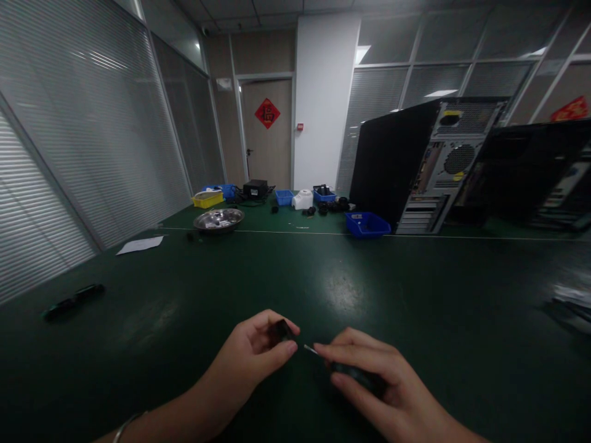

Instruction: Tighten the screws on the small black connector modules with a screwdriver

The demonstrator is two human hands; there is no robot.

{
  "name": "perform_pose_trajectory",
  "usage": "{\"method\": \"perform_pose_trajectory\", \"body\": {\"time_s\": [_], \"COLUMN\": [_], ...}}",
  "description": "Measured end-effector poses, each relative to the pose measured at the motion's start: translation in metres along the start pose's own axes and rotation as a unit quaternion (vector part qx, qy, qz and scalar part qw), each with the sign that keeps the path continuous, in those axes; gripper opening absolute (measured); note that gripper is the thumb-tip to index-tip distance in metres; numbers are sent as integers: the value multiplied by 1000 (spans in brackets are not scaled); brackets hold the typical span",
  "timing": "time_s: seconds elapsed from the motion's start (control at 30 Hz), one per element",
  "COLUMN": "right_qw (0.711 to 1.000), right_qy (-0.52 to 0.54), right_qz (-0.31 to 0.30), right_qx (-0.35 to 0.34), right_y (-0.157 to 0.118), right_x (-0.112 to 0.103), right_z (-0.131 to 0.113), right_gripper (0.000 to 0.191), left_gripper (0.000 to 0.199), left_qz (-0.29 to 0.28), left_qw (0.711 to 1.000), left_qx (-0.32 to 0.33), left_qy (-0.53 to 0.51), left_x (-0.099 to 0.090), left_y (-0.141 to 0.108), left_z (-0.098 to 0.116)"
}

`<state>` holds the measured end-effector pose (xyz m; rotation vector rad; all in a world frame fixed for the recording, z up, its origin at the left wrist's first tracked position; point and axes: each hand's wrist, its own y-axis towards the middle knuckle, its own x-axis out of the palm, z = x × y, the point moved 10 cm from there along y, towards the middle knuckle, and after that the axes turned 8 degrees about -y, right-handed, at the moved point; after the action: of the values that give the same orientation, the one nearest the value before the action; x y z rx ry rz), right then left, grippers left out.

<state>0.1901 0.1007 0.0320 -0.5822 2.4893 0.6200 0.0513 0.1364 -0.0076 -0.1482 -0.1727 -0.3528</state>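
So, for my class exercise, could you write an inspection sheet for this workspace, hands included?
Surface: dark green tabletop, with glare patches.
Work items: small dark part and screwdriver-like tool, tip apart from the part.
Clutter: metal dish holding small items, yellow tray, blue tray, paper sheet; blurred dark object at left, unidentifiable.
Hands: left hand grips the part; right hand holds the tool, fingers closed.
Cables: black cables beside a black box.
Surroundings: computer tower, door, blinds.

small dark part (pixel 283 330) in left hand (pixel 263 351), thin-tipped tool (pixel 355 375) in right hand (pixel 381 375)
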Motion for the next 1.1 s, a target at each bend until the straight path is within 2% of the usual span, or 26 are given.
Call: {"method": "perform_pose_trajectory", "body": {"time_s": [0.13,0.27,0.43,0.63,0.8,1.1], "right_qw": [1000,1000,1000,999,999,1000], "right_qy": [0,-12,-16,-33,-34,-20], "right_qz": [6,4,-7,-10,-6,-14], "right_qx": [0,6,5,14,13,15], "right_y": [-1,0,0,1,1,0], "right_x": [-1,-2,-1,0,1,0], "right_z": [1,0,-1,1,3,-1], "right_gripper": [39,38,39,38,37,36], "left_gripper": [29,42,30,29,24,24], "left_qz": [-67,-48,-48,-29,-9,-47], "left_qw": [996,984,967,987,991,998], "left_qx": [21,51,88,62,61,-14], "left_qy": [53,163,234,146,116,-34], "left_x": [16,14,15,6,5,11], "left_y": [-5,-10,-10,-5,-6,0], "left_z": [3,5,8,2,11,-3]}}
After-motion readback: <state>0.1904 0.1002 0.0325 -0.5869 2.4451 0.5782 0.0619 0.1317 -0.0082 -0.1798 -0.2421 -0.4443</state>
